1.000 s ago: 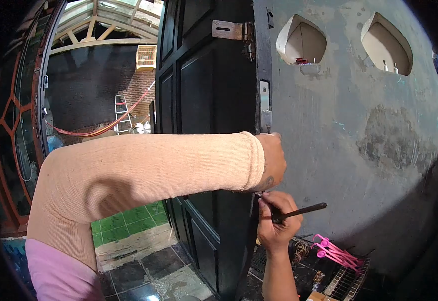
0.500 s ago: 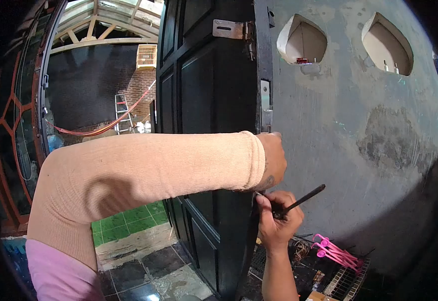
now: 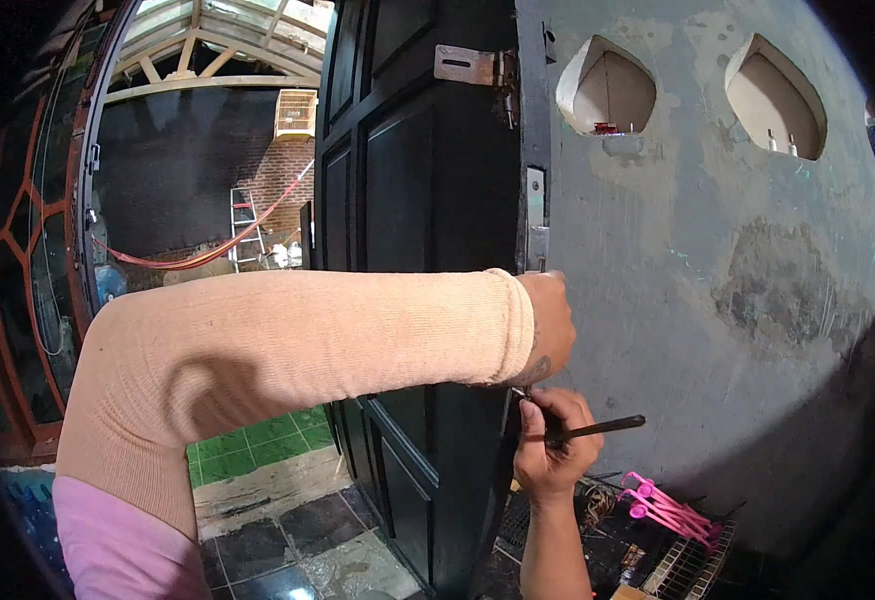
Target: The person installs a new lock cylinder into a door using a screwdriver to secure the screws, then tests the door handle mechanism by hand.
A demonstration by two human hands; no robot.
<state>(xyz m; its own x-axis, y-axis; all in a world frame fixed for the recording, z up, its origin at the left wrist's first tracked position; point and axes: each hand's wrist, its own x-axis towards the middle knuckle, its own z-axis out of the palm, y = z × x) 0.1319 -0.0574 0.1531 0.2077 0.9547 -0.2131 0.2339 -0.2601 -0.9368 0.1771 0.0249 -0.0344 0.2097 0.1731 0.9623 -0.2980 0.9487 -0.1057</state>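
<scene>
While the black panelled door (image 3: 417, 200) is standing open against the grey plaster wall (image 3: 717, 250), the person is working at its edge with both hands. The left arm, in a peach sleeve (image 3: 307, 350), is reaching straight across at chest height, and the left hand (image 3: 547, 325) is pressing against the door's edge just under the metal lock plate (image 3: 535, 215). Its fingers are curled tight; I cannot tell whether anything is inside them. Just below, almost touching it, the right hand (image 3: 552, 450) is gripping a thin black tool (image 3: 602, 429), fingers wrapped round one end, thumb on top. The tool is lying nearly level, its free end pointing right, along the wall and away from the door.

A hasp (image 3: 467, 65) is hanging near the door's top corner. Two arched niches (image 3: 612, 90) are showing high in the wall. Down by the floor, pink hangers (image 3: 667, 508) are resting on a wire rack (image 3: 687, 560). Through the doorway a ladder (image 3: 242, 225) is leaning by a brick wall, and green tiles (image 3: 257, 450) are showing below the sleeve.
</scene>
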